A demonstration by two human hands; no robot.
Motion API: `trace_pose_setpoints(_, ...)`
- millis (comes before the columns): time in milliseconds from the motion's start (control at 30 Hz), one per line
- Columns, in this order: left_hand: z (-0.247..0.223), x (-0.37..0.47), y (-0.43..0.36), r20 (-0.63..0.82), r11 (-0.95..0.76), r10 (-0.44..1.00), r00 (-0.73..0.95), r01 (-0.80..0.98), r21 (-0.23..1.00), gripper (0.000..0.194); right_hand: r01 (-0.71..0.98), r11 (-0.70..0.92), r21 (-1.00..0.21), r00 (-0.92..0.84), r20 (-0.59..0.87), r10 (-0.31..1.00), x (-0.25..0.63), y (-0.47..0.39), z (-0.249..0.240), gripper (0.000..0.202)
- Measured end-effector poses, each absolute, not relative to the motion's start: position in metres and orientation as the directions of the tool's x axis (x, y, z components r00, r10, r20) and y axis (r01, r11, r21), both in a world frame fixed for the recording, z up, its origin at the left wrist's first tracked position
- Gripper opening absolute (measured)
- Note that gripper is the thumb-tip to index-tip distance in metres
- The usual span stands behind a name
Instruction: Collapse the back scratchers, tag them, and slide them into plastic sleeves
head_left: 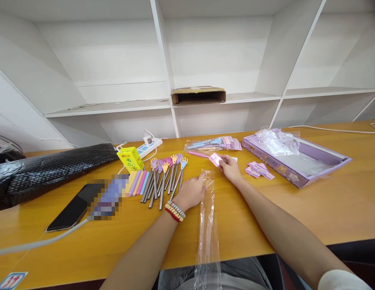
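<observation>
My left hand (190, 193) is closed on the upper end of a long clear plastic sleeve (208, 225), which hangs over the table's front edge. My right hand (231, 169) pinches a small pink printed card (215, 160) by its right side. Behind the card lies a thin pink stick (198, 154); I cannot tell if the two touch. Left of my left hand are several metal rods with coloured hand-shaped ends (163, 173). Coloured tubes (139, 183) lie side by side next to them. Several printed cards (260, 170) rest right of my right hand.
Filled clear packets (214, 143) lie at the back. A purple box (273, 165) holding clear bags (280, 143) stands right. To the left are a yellow carton (130, 158), power strip (149, 148), phone (74, 209) and black wrapped bundle (54, 173). A cardboard box (198, 90) sits on the shelf.
</observation>
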State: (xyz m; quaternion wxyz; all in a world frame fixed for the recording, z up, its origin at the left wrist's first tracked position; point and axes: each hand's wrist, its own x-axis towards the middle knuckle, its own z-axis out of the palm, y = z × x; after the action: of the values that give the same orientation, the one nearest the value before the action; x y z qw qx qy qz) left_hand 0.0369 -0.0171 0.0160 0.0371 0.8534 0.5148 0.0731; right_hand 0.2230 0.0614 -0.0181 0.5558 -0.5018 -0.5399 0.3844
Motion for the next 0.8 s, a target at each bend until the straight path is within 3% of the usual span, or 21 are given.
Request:
trace_pose_setpoints(167,0.0164,0.0362,-0.0174,0.073,-0.468,0.884,0.462,0.873,0.139,0.047,0.366,0.281,-0.887,0.205,0.371,0.906,0.2302,0.0612,-0.0183,0.034)
trace_pose_setpoints(800,0.0166,0.0371,-0.0187,0.087,-0.467,0.884,0.459,0.874,0.135,0.042,0.602,0.289,-0.744,0.203,0.493,0.846,0.2322,0.0595,-0.0144,0.025)
